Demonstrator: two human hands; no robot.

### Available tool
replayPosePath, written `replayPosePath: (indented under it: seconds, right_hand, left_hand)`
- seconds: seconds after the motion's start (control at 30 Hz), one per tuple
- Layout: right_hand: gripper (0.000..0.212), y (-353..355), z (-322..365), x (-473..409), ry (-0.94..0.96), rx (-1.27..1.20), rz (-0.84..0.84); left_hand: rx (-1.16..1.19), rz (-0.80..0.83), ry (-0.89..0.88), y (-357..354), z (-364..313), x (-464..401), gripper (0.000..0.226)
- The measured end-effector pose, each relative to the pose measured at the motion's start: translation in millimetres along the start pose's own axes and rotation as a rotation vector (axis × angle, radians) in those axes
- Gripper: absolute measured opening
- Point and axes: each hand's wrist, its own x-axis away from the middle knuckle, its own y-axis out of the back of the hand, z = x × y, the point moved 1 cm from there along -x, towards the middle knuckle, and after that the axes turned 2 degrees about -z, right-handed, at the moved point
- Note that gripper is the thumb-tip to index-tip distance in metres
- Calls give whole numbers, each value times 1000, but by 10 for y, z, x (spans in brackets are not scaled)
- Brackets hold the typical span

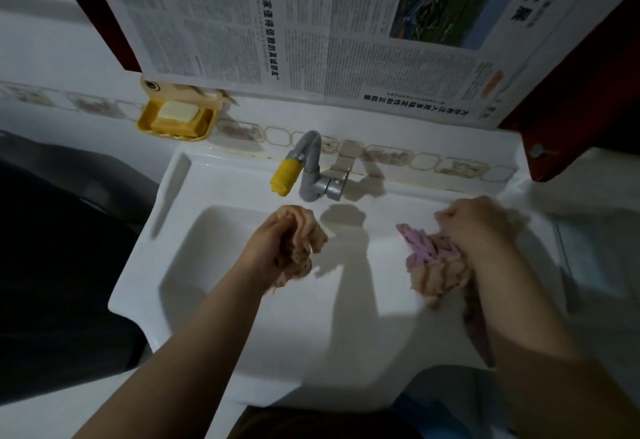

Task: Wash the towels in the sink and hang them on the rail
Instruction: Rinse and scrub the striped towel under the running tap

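Observation:
Over the white sink, my left hand is shut on a bunched peach towel, held just below the tap. My right hand grips a second bundle at the sink's right side: a pink towel on top and a peach towel hanging beneath it. My right forearm hides part of that bundle. No rail is in view.
A grey tap with a yellow nozzle stands at the sink's back. A yellow soap dish with a bar hangs on the wall, left. Newspaper covers the wall above. A dark object sits left of the sink.

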Motion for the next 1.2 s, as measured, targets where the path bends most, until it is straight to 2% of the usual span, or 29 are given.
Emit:
replayPosePath:
  seconds: [0.07,0.13,0.27,0.33,0.47,0.57,0.73,1.03,1.2]
  right_hand:
    - [47,-150,256,-73,77,-34,94]
    - [46,-223,584,-43,188,-238,156]
    - [70,-77,1248,111,249,-856,251]
    - [69,-12,1484,132,247,-971,274]
    - [51,-58,1684,15,248,-801,189]
    - [40,-98,1751,-60,208,-690,140]
    - [22,-181,1710,-61,170,-757,98]
    - [31,-269,1718,-1,150,-851,12]
    - [29,-321,1713,20,147,-888,3]
  left_hand:
    - [-74,-91,9,-21,-101,33,32]
    - [-104,-167,15,-57,-227,77,33]
    - [-79,-104,-6,-29,-275,48,35]
    - [-64,-111,-7,-28,-305,40,32]
    - [-87,-126,-36,21,-339,29,28]
    - [-111,-142,-43,62,-327,25,35]
    - [-120,-123,-80,120,-334,59,43]
    - [-91,-194,-38,121,-347,99,31]
    - [-96,-157,-27,83,-380,129,37]
